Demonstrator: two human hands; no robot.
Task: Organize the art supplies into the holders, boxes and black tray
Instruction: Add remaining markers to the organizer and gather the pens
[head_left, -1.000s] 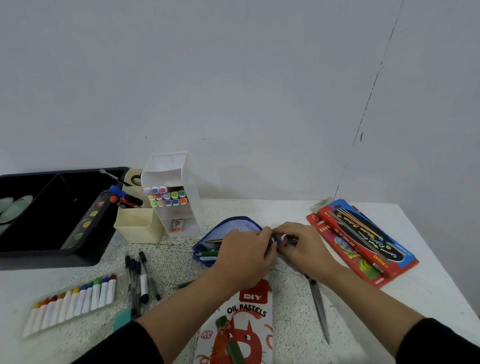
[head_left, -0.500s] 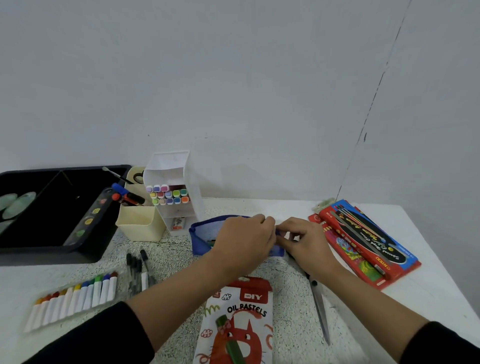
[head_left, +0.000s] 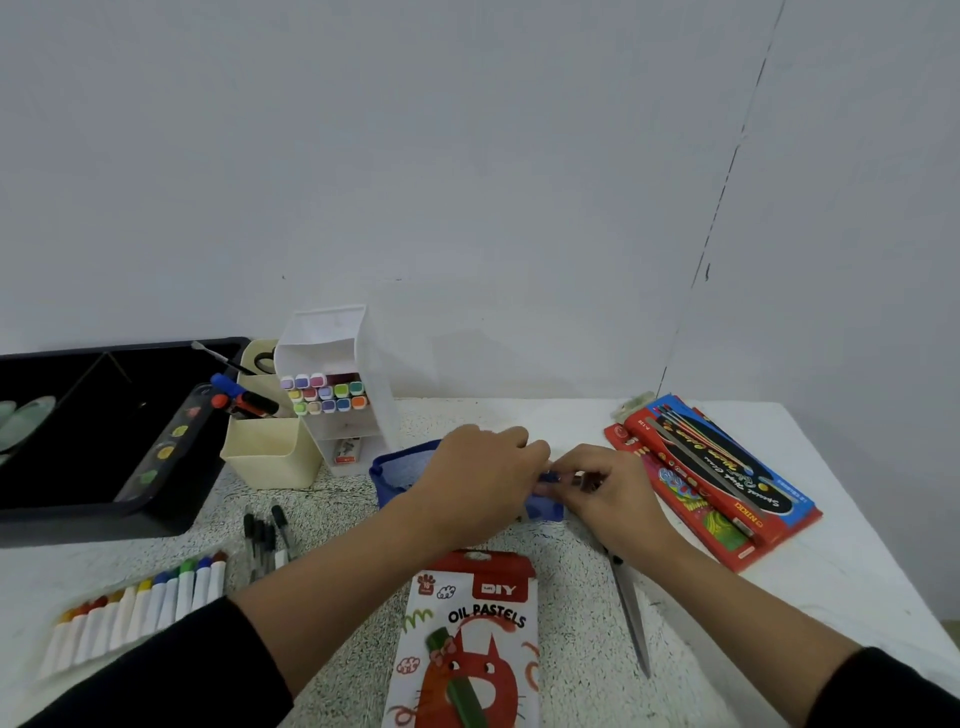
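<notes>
We have both hands at the blue pouch (head_left: 399, 470), which lies near the middle of the tabletop (head_left: 857, 571), just in front of the white marker organizer (head_left: 337, 338). Our left hand (head_left: 478, 483) lies over the pouch's right half with its fingers curled down onto the fabric, so that grip is closed on the pouch. Our right hand (head_left: 608, 493) meets it at the pouch's right end, where thumb and forefinger pinch a small blue part. We cannot tell whether that part is the zip pull. The pouch's left end shows open and raised.

The organizer holds a block of coloured markers (head_left: 324, 395) in its upper compartment. Touching its left side stands a cream holder (head_left: 270, 457) with a few markers leaning in it. The black tray (head_left: 130, 514) sits left of that, with a paint palette (head_left: 166, 447) lying along its right side.

In front of the holder lie several black pens (head_left: 265, 535), and to their left a row of paint tubes (head_left: 140, 608). An oil pastels box (head_left: 467, 639) lies between our forearms, and scissors (head_left: 631, 608) lie under our right wrist, blades pointing toward us. Stacked red and blue boxes (head_left: 711, 478) lie at the right.
</notes>
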